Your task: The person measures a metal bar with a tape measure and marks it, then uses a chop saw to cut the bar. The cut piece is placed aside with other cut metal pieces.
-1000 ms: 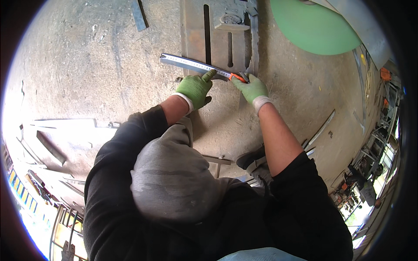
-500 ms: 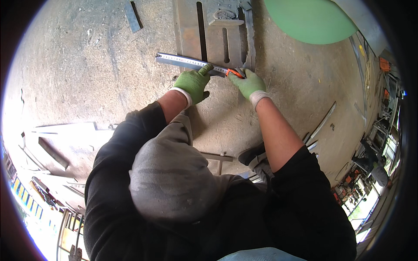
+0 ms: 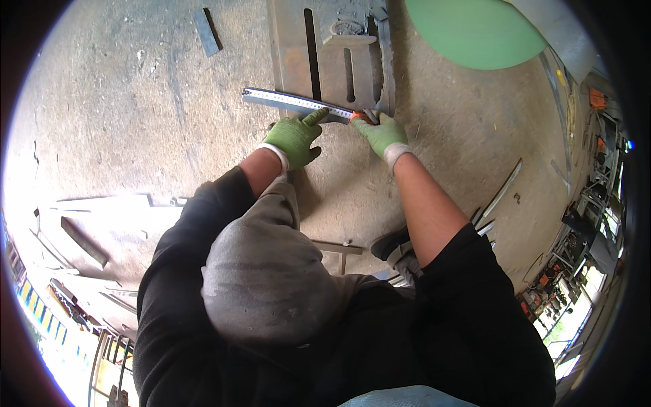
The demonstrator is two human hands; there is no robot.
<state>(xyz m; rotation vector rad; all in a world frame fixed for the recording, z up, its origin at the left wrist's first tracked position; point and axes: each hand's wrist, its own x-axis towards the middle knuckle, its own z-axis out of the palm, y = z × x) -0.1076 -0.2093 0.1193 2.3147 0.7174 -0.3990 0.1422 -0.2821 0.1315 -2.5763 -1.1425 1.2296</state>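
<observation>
Green knitted gloves with pale cuffs cover both hands: the right hand is closed around the orange case of a tape measure, with a small grey piece by its fingers too unclear to name, while the left hand grips nothing, its index finger stretched out onto the tape blade, its thumb held apart and its other fingers loosely bent. The blade runs out leftward along a dark metal strip, which lies slantwise by the near end of a slotted steel plate; whether strip and plate touch cannot be told from this height. For a true reading, I would seat the hook squarely on the strip's far left end, keep the blade parallel to the long edge, and press it flat with that fingertip so that it neither bows nor slides. The right hand does best to hold the case low and in line, since lifting or twisting it would skew the blade. Looking straight down at the graduations helps too, as a slanted view shifts the mark. A dark flat bar and a green disc lie well apart from the hands
</observation>
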